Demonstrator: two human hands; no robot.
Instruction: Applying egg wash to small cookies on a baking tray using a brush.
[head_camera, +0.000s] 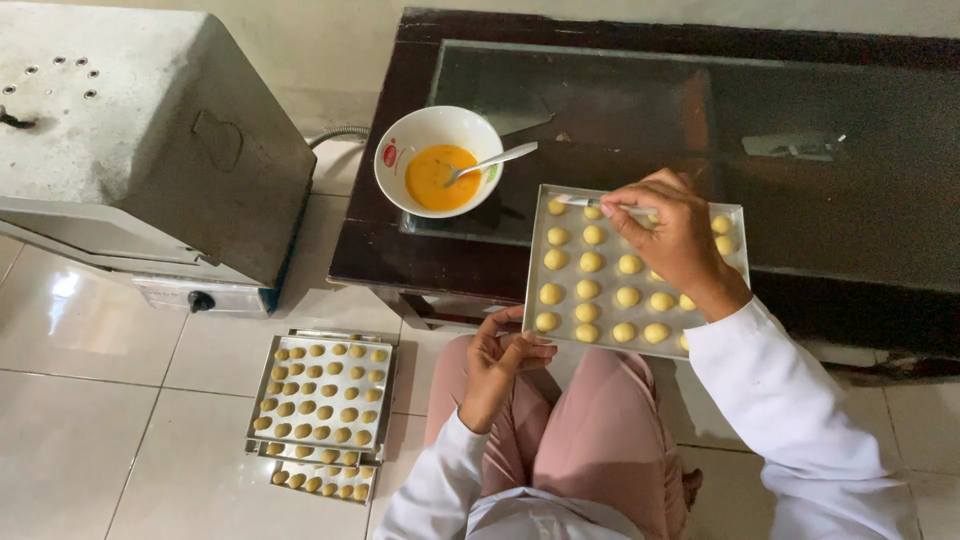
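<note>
A metal baking tray (567, 345) holds rows of small yellow dough balls (590, 262) and rests on the edge of a dark low table (380, 230). My right hand (672, 238) is over the tray's far side, pinching a thin white-handled brush (580, 202) whose tip touches a ball near the top edge. My left hand (497, 362) grips the tray's near left corner from below, fingers curled on the rim. A white bowl (436, 160) of orange beaten egg with a spoon (495, 160) stands left of the tray.
A grey metal oven (150, 140) sits on the tiled floor at the left. Two stacked trays (322, 392) of dough balls lie on the floor beside my knees, which are in pink trousers (590, 430). The table has a glass top (700, 120).
</note>
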